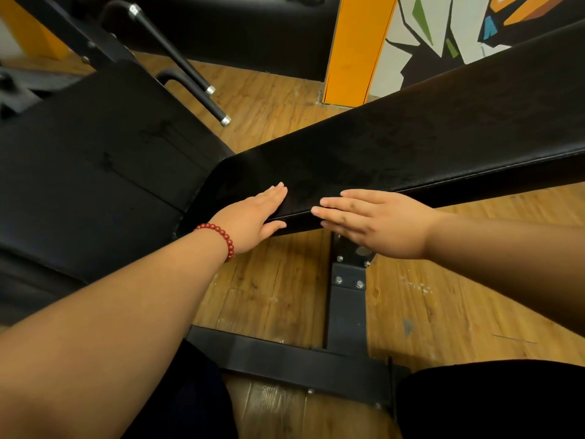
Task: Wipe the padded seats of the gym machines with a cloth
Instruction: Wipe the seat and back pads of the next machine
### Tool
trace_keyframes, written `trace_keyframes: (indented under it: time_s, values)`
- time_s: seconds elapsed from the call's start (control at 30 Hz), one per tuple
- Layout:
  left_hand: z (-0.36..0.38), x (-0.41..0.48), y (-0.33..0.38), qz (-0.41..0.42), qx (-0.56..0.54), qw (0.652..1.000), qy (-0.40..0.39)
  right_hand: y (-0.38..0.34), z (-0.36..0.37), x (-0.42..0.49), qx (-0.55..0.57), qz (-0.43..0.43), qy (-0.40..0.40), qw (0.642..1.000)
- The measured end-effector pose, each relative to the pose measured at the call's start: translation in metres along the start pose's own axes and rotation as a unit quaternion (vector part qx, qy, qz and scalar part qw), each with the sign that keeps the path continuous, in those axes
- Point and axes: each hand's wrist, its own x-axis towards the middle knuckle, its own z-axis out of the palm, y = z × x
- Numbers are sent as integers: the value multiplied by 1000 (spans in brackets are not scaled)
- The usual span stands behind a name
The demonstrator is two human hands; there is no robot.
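A long black padded bench back (pixel 395 147) runs from the middle of the view up to the right. A wider black padded seat (pixel 95 160) lies to its left. My left hand (pixel 256 217), with a red bead bracelet on the wrist, rests flat on the near edge of the long pad, its thumb under the edge. My right hand (pixel 373 220) lies flat with straight fingers against the same edge, a little to the right. Neither hand holds anything. No cloth is in view.
The black steel frame (pixel 346 299) of the bench stands below the pad on a wooden floor (pixel 443 296). Two black handles with silver caps (pixel 202 87) stick out behind the seat. An orange pillar (pixel 354 52) and a painted wall (pixel 443 30) stand at the back.
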Motion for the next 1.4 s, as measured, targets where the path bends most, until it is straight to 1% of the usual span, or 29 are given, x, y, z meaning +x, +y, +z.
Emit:
trace_keyframes:
  time_s: [0.13, 0.27, 0.4, 0.5, 0.63, 0.73, 0.83, 0.97, 1.1, 1.2, 1.3, 1.4]
  values:
    - [-2, 0, 3, -1, -2, 1000, 4, -9, 4, 15, -19, 10, -6, 1000]
    - [-3, -1, 3, 3, 1, 1000, 3, -23, 6, 43, -2, 27, -6, 1000]
    - [-3, -2, 1, -1, -1, 1000, 0, -12, 4, 21, 2, 12, 2, 1000]
    - [-1, -2, -1, -2, -4, 1000, 1, -8, 4, 9, -8, 10, -8, 1000]
    - [4, -1, -6, -1, 4, 1000, 3, -22, 5, 37, -20, 11, -10, 1000]
    - [4, -3, -11, -8, 2, 1000, -1, -27, 6, 53, 1, 18, 9, 1000]
    - [2, -6, -16, -29, -3, 999, -17, -20, 9, 38, 29, 17, 28, 999]
    - [2, -7, -14, -37, -12, 999, -17, -15, 8, 19, 16, 14, 20, 1000]
    - [2, -5, -14, -35, -7, 999, -13, -23, 8, 43, -16, 14, 17, 1000]
    - [5, -6, -17, -36, -11, 999, -12, -30, 7, 63, 10, 21, 25, 999]
    - [4, -6, -16, -35, -12, 999, -14, -26, 8, 51, 9, 24, 19, 999]
    - [2, -7, -14, -40, -13, 999, -16, -14, 8, 26, 32, 17, 34, 999]
